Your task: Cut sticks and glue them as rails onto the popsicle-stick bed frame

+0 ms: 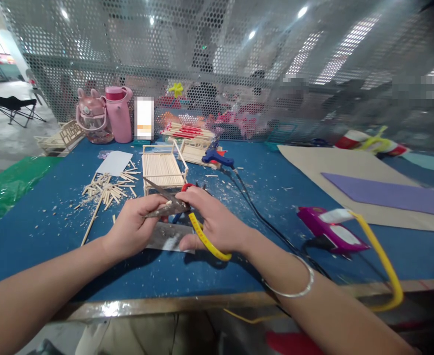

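Scissors (pixel 178 203) with dark, worn blades are in my right hand (pixel 217 217). One handle loop is red, and the other looks wrapped in yellow measuring tape. The blades stand apart and point left, toward my left hand (pixel 133 224). My left fingers are pinched together at the blades; a tiny pale bit shows there, but what they hold is mostly hidden. Just beyond the hands stands a small frame model (pixel 163 170) built of thin wooden sticks. Under them lies a grey, stained plate (pixel 170 237) on the blue tabletop (pixel 120 276).
Cut sticks (pixel 109 190) lie scattered at left beside a white paper (pixel 115 163). A blue glue gun (pixel 218 157) trails a black cable. Pink bottles (pixel 118 118) stand at the back. Right are a magenta device (pixel 331 231) with a yellow cord and a purple sheet (pixel 386 195).
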Demonstrator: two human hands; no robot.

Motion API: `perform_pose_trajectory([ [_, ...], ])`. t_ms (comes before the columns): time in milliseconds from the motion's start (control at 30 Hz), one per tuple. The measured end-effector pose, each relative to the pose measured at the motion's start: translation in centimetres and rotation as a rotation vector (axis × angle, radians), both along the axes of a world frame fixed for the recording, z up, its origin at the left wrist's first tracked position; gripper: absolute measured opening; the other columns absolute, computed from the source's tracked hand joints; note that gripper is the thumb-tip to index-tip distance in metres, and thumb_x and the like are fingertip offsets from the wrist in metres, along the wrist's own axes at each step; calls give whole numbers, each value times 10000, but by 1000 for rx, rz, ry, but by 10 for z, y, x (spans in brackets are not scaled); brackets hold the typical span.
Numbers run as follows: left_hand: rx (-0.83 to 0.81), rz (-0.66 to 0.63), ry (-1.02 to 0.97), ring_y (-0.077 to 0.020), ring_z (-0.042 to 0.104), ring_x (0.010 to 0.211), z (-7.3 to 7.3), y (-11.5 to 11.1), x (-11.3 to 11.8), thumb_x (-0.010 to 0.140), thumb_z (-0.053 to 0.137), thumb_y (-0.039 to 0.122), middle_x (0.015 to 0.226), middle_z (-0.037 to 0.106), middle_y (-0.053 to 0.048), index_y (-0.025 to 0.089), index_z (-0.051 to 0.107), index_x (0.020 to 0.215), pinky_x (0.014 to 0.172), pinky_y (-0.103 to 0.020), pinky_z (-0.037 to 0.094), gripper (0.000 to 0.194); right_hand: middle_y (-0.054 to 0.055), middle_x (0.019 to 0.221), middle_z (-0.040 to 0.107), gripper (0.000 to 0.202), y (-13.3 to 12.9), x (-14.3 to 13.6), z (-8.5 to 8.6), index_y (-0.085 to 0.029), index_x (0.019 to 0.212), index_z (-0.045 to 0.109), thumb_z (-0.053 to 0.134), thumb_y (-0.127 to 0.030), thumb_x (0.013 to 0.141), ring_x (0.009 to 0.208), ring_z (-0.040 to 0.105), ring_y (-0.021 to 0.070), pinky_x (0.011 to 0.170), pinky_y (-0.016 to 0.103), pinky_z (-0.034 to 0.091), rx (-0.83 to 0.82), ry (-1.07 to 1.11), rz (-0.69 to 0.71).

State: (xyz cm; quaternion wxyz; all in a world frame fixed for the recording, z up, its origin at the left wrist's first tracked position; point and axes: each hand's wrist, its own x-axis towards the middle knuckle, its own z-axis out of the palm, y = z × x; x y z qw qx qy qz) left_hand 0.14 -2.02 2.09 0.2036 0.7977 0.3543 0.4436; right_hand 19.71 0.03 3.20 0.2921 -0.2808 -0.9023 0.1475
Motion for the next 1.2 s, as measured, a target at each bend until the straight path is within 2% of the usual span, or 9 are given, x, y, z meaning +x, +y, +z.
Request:
perform_pose_trajectory([
  [167, -1, 19, 9, -97, 534, 548, 0, 1, -1, 775, 408, 58, 601, 605, 13, 176, 580, 700, 532, -205, 421, 221, 78, 938, 541, 712, -1, -2, 0, -179, 1097, 511, 594, -701, 620, 846, 513, 209, 760, 363, 447, -26, 13, -16],
  [333, 7, 23, 10, -93, 510, 532, 0, 0, 0, 769, 411, 56, 586, 586, 19, 175, 565, 673, 521, -202, 402, 217, 69, 887, 548, 737, -1, -1, -3, -162, 1074, 542, 587, -720, 596, 780, 520, 190, 707, 331, 452, 20, 12, -51],
  [667, -27, 46, -58, -106, 486, 535, -1, -4, 4, 853, 435, 179, 562, 536, 16, 182, 541, 634, 519, -220, 387, 244, 61, 788, 591, 646, -1, -1, -5, -148, 1014, 577, 514, -701, 687, 693, 524, 161, 632, 280, 443, 117, 22, -65],
  [867, -25, 68, -45, -105, 484, 507, -2, -4, 5, 833, 426, 154, 541, 550, 15, 177, 569, 621, 502, -219, 379, 257, 60, 770, 620, 526, 2, 3, -8, -142, 974, 591, 512, -618, 765, 664, 538, 145, 607, 257, 431, 168, 15, -75],
  [967, -11, 48, 5, -107, 489, 500, -4, -5, 7, 829, 437, 165, 540, 556, 19, 180, 612, 684, 519, -220, 389, 228, 48, 751, 621, 466, 1, 2, -7, -140, 946, 585, 488, -575, 809, 643, 539, 129, 600, 238, 422, 140, 28, -35],
  [1100, -47, 13, -2, -102, 496, 518, -5, -4, 7, 861, 416, 193, 557, 553, 23, 180, 617, 738, 525, -209, 391, 236, 45, 807, 609, 528, 1, 0, -4, -162, 945, 560, 500, -649, 749, 698, 548, 143, 639, 252, 429, 31, 31, -17],
  [1200, -86, 30, -51, -102, 505, 551, -4, -3, 4, 895, 396, 239, 579, 546, 20, 171, 596, 747, 551, -213, 401, 258, 66, 897, 581, 654, 4, 1, -2, -177, 1035, 524, 500, -725, 678, 777, 539, 177, 694, 301, 438, -10, 48, -45],
])
